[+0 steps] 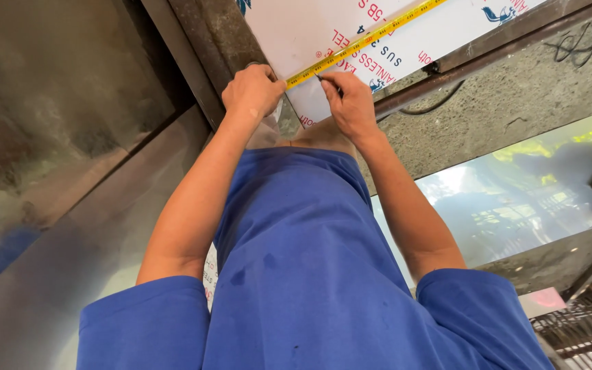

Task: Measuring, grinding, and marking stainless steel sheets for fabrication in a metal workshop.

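Tape measure (361, 42): yellow steel blade stretched slantwise across the film-covered stainless sheet (310, 31); thin, springy and light, likely to slide on the slick film, best pinned flat near its end.
Left hand (251, 89): grip closed, thumb pressing the tape's end down at the sheet's edge.
Right hand (351, 103): fingers pinched shut on a thin marking tool, its tip just under the tape; which kind, too small to tell.
Sheet: stiff, probably sharp-edged, lying over a rusty steel frame (488, 48).
Around: concrete floor (515, 103), another shiny sheet (529, 192) to the right.
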